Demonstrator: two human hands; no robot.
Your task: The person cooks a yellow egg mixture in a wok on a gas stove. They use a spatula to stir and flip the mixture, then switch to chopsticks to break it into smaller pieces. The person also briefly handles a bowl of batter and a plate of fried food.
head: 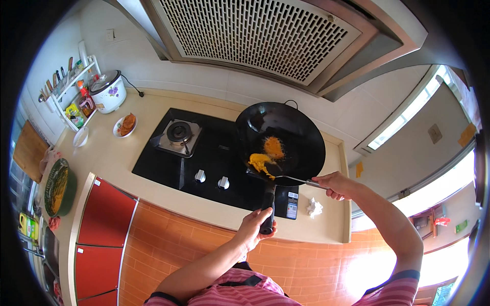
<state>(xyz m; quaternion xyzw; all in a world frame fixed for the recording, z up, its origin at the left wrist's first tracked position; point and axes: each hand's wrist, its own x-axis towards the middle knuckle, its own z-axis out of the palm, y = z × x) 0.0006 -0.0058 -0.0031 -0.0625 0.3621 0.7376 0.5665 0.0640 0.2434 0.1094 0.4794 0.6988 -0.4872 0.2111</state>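
Observation:
My left hand (255,228) grips the black handle (269,206) of a large black wok (302,134), which sits over the right side of the gas cooktop (220,153). In my right hand (334,186) is the metal handle of a slim utensil (293,178), perhaps a spoon or spatula. Its far end reaches inside the wok's near edge and touches a ragged yellow piece of food (260,161); the tip is hidden there. Just beyond lies a rounder orange-yellow patty (273,147) in bubbling oil.
A bowl of fried pieces (127,125), a small white bowl (80,137) and a white electric cooker (109,93) stand on the left counter. A green basin (60,191) holds yellow batter. Crumpled tissue (314,207) lies right of the cooktop. The range hood (249,42) overhangs the wok.

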